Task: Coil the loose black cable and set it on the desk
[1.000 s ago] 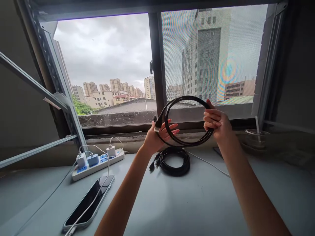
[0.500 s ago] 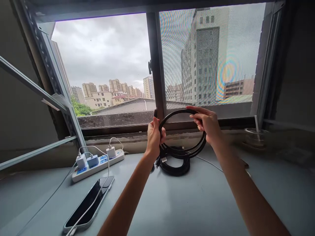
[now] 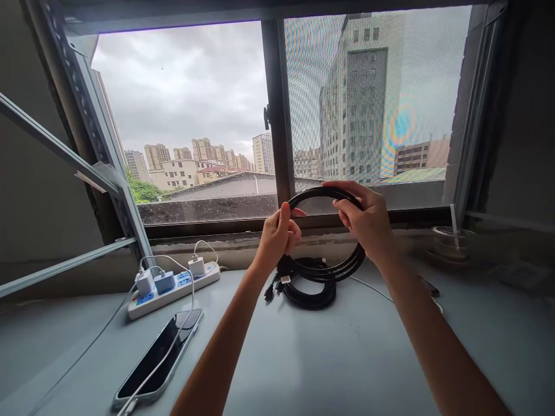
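I hold a coiled black cable (image 3: 342, 267) upright in front of the window. My left hand (image 3: 280, 236) is closed around the coil's left side. At the top right of the loop, my right hand (image 3: 366, 218) pinches the cable with curled fingers. A plug end of the cable (image 3: 285, 279) hangs below my left hand. Under the held loop, a second coil of black cable (image 3: 310, 294) lies on the grey table (image 3: 325, 358).
A white power strip (image 3: 173, 284) with several chargers sits at the left. A phone (image 3: 158, 358) on a white lead lies near the front left. A clear cup with a straw (image 3: 448, 242) stands on the sill at right. A metal rack frame (image 3: 108, 179) rises on the left.
My left hand went from open-fingered to closed on the coil. The coil came down closer to the table, and my right hand moved from the coil's right side to its top.
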Demonstrator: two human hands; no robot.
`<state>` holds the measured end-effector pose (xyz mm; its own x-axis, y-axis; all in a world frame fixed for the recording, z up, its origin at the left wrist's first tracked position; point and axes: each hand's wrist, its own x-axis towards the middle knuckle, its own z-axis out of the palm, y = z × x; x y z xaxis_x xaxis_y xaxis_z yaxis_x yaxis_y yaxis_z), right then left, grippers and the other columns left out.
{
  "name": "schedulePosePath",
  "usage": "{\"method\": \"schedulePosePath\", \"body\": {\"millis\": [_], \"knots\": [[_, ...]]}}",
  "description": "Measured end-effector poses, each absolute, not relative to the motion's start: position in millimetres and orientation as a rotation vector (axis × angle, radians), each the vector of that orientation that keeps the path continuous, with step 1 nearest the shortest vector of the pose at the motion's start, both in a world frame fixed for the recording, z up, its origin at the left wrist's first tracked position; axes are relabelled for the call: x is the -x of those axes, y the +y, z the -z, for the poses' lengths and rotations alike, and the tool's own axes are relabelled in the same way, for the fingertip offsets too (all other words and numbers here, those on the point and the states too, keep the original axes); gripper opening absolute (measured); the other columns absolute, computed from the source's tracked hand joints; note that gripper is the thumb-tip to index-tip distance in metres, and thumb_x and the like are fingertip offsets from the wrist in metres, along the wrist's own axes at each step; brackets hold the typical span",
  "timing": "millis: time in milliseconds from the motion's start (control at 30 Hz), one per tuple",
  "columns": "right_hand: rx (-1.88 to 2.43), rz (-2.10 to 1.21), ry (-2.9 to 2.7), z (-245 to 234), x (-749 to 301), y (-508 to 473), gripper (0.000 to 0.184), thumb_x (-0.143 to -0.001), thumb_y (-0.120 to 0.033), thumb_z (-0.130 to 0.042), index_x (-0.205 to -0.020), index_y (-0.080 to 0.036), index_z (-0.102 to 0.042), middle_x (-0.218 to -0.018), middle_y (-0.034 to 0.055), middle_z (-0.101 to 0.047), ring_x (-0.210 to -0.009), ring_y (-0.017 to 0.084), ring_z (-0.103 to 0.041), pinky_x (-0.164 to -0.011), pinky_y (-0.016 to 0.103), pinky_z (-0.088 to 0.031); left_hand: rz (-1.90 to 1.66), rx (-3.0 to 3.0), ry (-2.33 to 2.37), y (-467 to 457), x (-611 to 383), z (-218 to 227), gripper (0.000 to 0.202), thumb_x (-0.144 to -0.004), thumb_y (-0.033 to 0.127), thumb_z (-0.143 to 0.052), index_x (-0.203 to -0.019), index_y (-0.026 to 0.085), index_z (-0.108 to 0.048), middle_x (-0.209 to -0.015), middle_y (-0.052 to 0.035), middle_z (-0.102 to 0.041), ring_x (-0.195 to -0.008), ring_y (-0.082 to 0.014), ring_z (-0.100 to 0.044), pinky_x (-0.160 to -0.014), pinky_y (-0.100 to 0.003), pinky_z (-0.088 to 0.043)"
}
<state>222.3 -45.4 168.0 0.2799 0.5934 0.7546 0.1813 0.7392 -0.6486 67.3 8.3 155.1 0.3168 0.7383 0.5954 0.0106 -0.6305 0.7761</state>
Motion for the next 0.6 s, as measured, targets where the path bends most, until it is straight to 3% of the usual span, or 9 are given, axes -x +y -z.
{"method": "schedulePosePath", "body": {"millis": [67, 133, 200, 233, 367, 600], "knots": [[0.777, -0.113, -1.335, -167, -221, -50, 0.031, -0.075, -0.024, -0.059, -0.104, -0.021, -0.067, -0.053, -0.0045, -0.045, -0.043, 0.007, -0.036, -0.04, 0.02, -0.032, -1.314, -1.885, 0.632, 4, -65, -159, 0.058, -0.087, 0.065, -0.029, -0.077, 0.016, -0.057, -0.039, 0.0057, -0.038, -0.028, -0.0039, -0.027, -0.032, -0.019, -0.016], [0.827, 0.053, -1.421, -166, -221, -53, 0.046, -0.075, -0.032, -0.065, -0.12, -0.023, -0.059, -0.074, 0.0003, -0.057, -0.048, 0.008, -0.041, -0.044, 0.022, -0.038, -1.278, -1.905, 0.645, -2, -62, -163, 0.057, -0.086, 0.064, -0.032, -0.068, 0.016, -0.056, -0.035, 0.0065, -0.032, -0.029, -0.0033, -0.023, -0.033, -0.019, -0.015], [0.838, 0.135, -1.572, -164, -220, -54, 0.056, -0.078, -0.04, -0.065, -0.13, -0.027, -0.05, -0.098, 0.0049, -0.06, -0.055, 0.009, -0.047, -0.049, 0.024, -0.042, -1.223, -1.961, 0.689, -7, -59, -167, 0.055, -0.085, 0.062, -0.039, -0.063, 0.015, -0.056, -0.033, 0.0066, -0.03, -0.03, -0.0029, -0.022, -0.034, -0.019, -0.014], [0.829, 0.153, -1.66, -163, -219, -53, 0.052, -0.08, -0.04, -0.063, -0.129, -0.028, -0.051, -0.106, 0.0052, -0.059, -0.06, 0.01, -0.051, -0.053, 0.025, -0.044, -1.192, -1.987, 0.713, -9, -57, -169, 0.053, -0.084, 0.062, -0.043, -0.062, 0.015, -0.057, -0.034, 0.0066, -0.03, -0.031, -0.0027, -0.022, -0.034, -0.019, -0.014], [0.762, 0.116, -1.78, -161, -218, -48, 0.021, -0.086, -0.033, -0.059, -0.103, -0.026, -0.068, -0.095, 0.0007, -0.062, -0.07, 0.011, -0.056, -0.059, 0.024, -0.044, -1.138, -1.994, 0.795, -14, -54, -174, 0.053, -0.081, 0.061, -0.048, -0.058, 0.014, -0.059, -0.033, 0.0069, -0.029, -0.033, -0.0018, -0.021, -0.037, -0.018, -0.018], [0.756, 0.218, -1.739, -163, -220, -46, 0.026, -0.073, -0.035, -0.074, -0.096, -0.025, -0.069, -0.083, -0.0024, -0.064, -0.069, 0.011, -0.056, -0.064, 0.024, -0.042, -1.074, -1.953, 0.891, -23, -52, -179, 0.059, -0.078, 0.065, -0.049, -0.048, 0.015, -0.052, -0.031, 0.0061, -0.028, -0.032, -0.001, -0.02, -0.039, -0.018, -0.022]]}}
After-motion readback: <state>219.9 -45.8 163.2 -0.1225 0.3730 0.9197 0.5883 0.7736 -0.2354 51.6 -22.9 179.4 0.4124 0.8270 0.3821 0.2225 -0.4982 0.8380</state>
